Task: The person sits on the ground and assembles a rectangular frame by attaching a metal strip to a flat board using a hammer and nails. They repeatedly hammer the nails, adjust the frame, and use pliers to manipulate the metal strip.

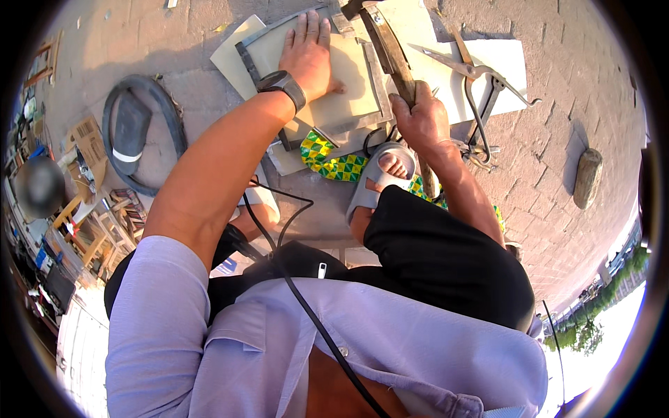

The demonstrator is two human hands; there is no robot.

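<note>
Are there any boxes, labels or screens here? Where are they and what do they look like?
Watch: on the left wrist, dark band with a dark rounded screen; nothing readable.
Cardboard box: left side on the paving, brown, flattened, with dark print too small to tell.
Patterned bag: under the boards by the sandal, crumpled, green, yellow and white checks.
Left hand lies flat on a pale board; right hand grips a wooden handle.
</note>
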